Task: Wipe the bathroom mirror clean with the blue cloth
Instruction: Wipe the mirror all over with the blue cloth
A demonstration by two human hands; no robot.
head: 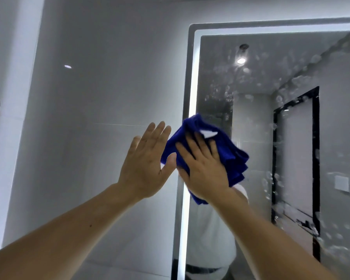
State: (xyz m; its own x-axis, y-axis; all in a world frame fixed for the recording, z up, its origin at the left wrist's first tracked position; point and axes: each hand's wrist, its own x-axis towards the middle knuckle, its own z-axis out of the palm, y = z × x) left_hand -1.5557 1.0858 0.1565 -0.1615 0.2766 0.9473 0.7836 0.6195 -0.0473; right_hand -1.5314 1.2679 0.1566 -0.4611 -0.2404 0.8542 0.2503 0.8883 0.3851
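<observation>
One blue cloth [220,146], bunched up, runs diagonally from upper left down to lower right along the mirror [291,118]'s lit left edge. The right hand [206,168] presses it flat-fingered onto the spotty glass. The left hand [148,160] is spread open beside it, holding nothing.

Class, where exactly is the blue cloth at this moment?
In the head view, the blue cloth lies under the right hand, pressed against the mirror's lit left edge.
</observation>
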